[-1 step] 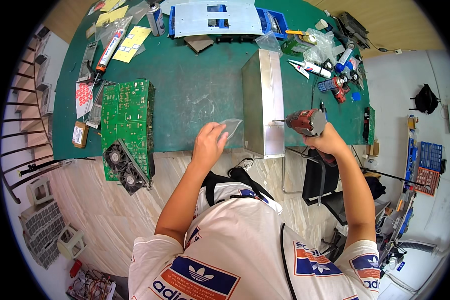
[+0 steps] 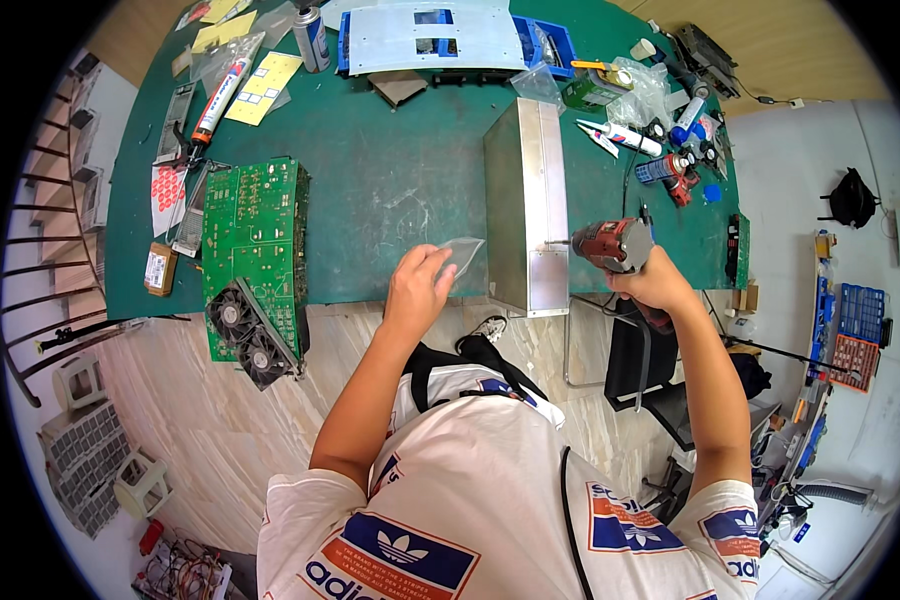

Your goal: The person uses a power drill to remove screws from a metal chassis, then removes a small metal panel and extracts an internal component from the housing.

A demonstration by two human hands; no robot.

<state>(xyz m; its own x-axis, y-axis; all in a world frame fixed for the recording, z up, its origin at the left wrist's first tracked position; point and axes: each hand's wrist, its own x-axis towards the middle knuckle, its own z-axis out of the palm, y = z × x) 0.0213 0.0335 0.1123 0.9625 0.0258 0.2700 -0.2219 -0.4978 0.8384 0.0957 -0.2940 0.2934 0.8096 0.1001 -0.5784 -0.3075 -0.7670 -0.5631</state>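
Observation:
A red and black power drill (image 2: 613, 246) is gripped in my right hand (image 2: 662, 283), its bit pointing left over the metal box. The tall silver metal box (image 2: 545, 190) stands near the table's front edge, between my hands. Whether the bit touches the box's narrow face, I cannot tell. My left hand (image 2: 417, 290), left of the box, has its fingers closed on a small clear plastic bag (image 2: 463, 256). What the bag contains is too small to make out.
On the left, a green circuit board (image 2: 255, 215) with black fans (image 2: 253, 332) overhangs the front edge of the green table (image 2: 390, 170). Blue bins (image 2: 555, 45) and a pale metal panel (image 2: 380, 40) lie at the back. Tubes, cans and plastic bags clutter the right; a black chair (image 2: 635, 360) stands below.

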